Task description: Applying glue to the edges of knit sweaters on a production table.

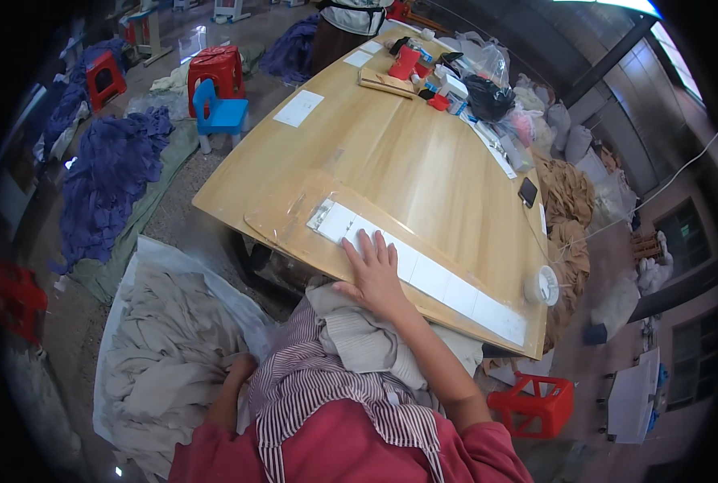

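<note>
My right hand [372, 274] lies on the near edge of the wooden table [423, 209], fingers stretched and somewhat spread. Its fingertips rest on a long strip of white panels [447, 288] fixed along that edge under clear film. Down at my left side, my left hand [243, 369] is at the border of a large heap of grey-beige cloth [173, 346] lying on a white sheet. Its fingers are too hidden to make out. More grey-beige cloth [367, 342] lies on my lap, over a striped apron [318, 394], below the table edge.
Purple cloth [117, 177] is piled on the floor at the left, near a blue chair [218, 113] and red stools [215, 74]. A phone [528, 191] and a white tub [542, 286] are at the table's right side. Another person [347, 28] stands at the far end.
</note>
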A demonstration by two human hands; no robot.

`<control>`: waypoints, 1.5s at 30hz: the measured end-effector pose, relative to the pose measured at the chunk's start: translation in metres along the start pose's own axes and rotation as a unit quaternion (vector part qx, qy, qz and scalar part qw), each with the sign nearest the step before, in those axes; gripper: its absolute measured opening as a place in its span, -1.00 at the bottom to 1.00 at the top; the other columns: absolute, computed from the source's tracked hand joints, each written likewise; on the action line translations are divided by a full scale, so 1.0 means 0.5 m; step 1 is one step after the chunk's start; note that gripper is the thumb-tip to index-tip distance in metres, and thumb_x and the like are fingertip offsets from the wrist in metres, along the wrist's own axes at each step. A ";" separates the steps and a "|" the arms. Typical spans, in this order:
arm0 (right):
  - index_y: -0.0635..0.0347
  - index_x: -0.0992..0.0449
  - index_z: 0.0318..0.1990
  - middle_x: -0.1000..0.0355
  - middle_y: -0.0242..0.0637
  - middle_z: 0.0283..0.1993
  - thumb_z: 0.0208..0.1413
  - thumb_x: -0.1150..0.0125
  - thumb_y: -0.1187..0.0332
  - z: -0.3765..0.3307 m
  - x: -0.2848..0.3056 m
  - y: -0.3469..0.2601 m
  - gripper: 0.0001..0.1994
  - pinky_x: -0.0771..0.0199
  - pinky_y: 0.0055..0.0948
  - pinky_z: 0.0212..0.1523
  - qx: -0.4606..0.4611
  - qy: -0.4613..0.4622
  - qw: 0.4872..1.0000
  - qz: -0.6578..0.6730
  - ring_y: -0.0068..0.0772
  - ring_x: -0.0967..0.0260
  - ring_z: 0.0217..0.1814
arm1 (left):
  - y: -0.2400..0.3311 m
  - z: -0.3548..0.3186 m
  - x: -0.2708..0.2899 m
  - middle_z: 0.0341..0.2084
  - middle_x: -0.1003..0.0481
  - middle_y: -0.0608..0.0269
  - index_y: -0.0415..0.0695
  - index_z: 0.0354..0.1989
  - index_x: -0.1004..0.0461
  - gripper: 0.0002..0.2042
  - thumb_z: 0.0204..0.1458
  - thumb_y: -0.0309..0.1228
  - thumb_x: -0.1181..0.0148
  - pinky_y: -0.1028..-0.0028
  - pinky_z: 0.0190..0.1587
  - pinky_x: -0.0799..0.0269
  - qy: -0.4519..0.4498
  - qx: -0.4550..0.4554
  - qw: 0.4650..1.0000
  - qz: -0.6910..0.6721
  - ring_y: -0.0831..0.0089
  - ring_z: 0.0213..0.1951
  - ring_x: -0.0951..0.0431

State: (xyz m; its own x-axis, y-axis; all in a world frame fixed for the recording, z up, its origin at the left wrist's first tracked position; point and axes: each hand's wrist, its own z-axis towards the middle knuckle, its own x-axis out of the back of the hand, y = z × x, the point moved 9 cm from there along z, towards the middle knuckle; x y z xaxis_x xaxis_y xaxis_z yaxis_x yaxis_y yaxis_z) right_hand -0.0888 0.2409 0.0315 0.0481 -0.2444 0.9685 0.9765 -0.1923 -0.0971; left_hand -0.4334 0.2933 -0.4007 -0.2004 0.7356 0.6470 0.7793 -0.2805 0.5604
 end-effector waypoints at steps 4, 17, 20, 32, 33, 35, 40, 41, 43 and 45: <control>0.06 -0.13 0.37 0.03 -0.02 0.44 -0.01 -0.13 -0.26 0.026 -0.012 0.013 -0.13 0.18 0.26 0.34 -0.023 0.002 1.000 0.016 0.26 0.20 0.47 | 0.084 0.060 0.022 -0.39 -0.58 -0.09 -0.18 -0.32 -0.61 -0.72 -0.03 -0.23 -0.14 0.18 -0.23 -0.49 0.037 -0.027 0.993 -0.109 -0.02 -0.33 -0.60; 0.31 -0.12 0.32 -0.07 -0.03 0.40 0.03 -0.15 -0.18 0.049 -0.009 0.030 -0.14 0.19 0.17 0.38 -0.044 0.017 0.997 0.053 0.12 0.17 0.49 | 0.229 0.309 -0.019 -0.28 -0.57 -0.13 -0.18 -0.28 -0.61 -0.72 -0.06 -0.26 -0.15 0.14 -0.16 -0.48 -0.048 -0.017 0.998 0.023 0.00 -0.21 -0.59; 0.31 -0.12 0.32 -0.07 -0.03 0.40 0.00 -0.19 -0.16 0.056 -0.009 0.032 -0.12 0.18 0.19 0.37 -0.037 0.019 0.998 0.051 0.10 0.16 0.49 | 0.218 0.292 -0.021 -0.27 -0.57 -0.13 -0.19 -0.28 -0.61 -0.71 -0.06 -0.25 -0.15 0.15 -0.15 -0.48 -0.070 -0.009 0.997 0.019 0.00 -0.21 -0.59; 0.31 -0.17 0.28 -0.08 -0.03 0.39 -0.02 -0.28 -0.06 -0.017 0.067 -0.019 -0.18 0.04 0.10 0.35 -0.020 0.024 0.997 0.064 0.11 0.06 0.45 | 0.159 0.039 0.120 -0.51 -0.57 0.05 -0.25 -0.33 -0.55 -0.85 0.03 -0.44 -0.12 0.40 -0.34 -0.49 0.151 -0.065 0.974 -0.154 0.35 -0.40 -0.61; 0.29 -0.19 0.27 -0.10 -0.01 0.37 -0.02 -0.29 -0.03 -0.051 0.090 -0.022 -0.21 -0.02 0.02 0.35 0.014 0.002 0.993 0.116 0.11 0.02 0.42 | 0.252 0.013 0.191 -0.54 -0.54 0.19 -0.23 -0.34 -0.51 -0.92 0.07 -0.52 -0.10 0.52 -0.37 -0.45 0.180 -0.095 0.957 -0.207 0.52 -0.46 -0.55; 0.26 -0.22 0.26 -0.15 0.03 0.33 -0.01 -0.32 0.01 -0.134 0.115 -0.027 -0.24 -0.13 -0.12 0.32 0.059 -0.071 0.970 0.227 0.13 -0.08 0.37 | 0.412 -0.046 0.300 -0.55 -0.53 0.11 -0.23 -0.29 -0.52 -0.89 0.05 -0.49 -0.12 0.43 -0.36 -0.45 0.202 -0.121 0.941 -0.241 0.35 -0.45 -0.57; 0.16 -0.25 0.28 -0.22 0.06 0.27 -0.08 -0.39 0.07 -0.384 0.090 0.045 -0.24 -0.27 -0.14 0.24 -0.011 -0.206 0.950 0.235 0.17 -0.24 0.23 | 0.826 -0.208 0.351 0.05 -0.41 0.00 -0.12 0.02 -0.46 -0.55 -0.14 -0.63 -0.02 0.22 0.19 -0.27 0.021 -0.449 0.893 -0.010 0.06 0.12 -0.36; 0.13 -0.31 0.23 -0.29 0.01 0.20 -0.14 -0.43 0.18 -0.405 0.113 0.060 -0.28 -0.34 -0.16 0.16 -0.047 -0.181 0.963 0.196 0.15 -0.30 0.14 | 0.841 -0.217 0.316 0.12 -0.35 -0.05 -0.09 0.09 -0.43 -0.50 -0.14 -0.62 0.00 0.20 0.22 -0.24 -0.006 -0.470 0.881 0.062 0.01 0.18 -0.30; 0.16 -0.41 0.06 -0.41 -0.09 0.01 -0.21 -0.35 0.52 -0.435 0.159 0.083 -0.45 -0.44 -0.28 -0.05 -0.141 -0.146 0.949 0.243 -0.04 -0.41 -0.03 | 0.843 -0.209 0.284 0.18 -0.29 -0.08 -0.09 0.17 -0.36 -0.43 -0.16 -0.64 0.01 0.19 0.26 -0.19 -0.033 -0.449 0.886 0.114 -0.03 0.21 -0.26; 0.15 -0.44 0.01 -0.43 -0.14 -0.06 -0.19 -0.33 0.52 -0.461 0.208 0.098 -0.51 -0.45 -0.30 -0.14 -0.183 -0.118 0.942 0.254 -0.05 -0.43 -0.11 | 0.838 -0.194 0.281 0.18 -0.28 -0.08 -0.11 0.18 -0.34 -0.41 -0.17 -0.65 0.02 0.18 0.26 -0.18 -0.038 -0.420 0.902 0.091 -0.04 0.20 -0.27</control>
State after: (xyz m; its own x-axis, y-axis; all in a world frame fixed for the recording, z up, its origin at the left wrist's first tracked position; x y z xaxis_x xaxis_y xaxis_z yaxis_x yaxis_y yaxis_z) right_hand -0.0842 -0.0129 0.0748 0.5778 -0.1840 0.7951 0.6784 -0.4334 -0.5933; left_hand -0.1927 0.2196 -0.0250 -0.0485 0.6611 0.7487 0.0650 -0.7459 0.6628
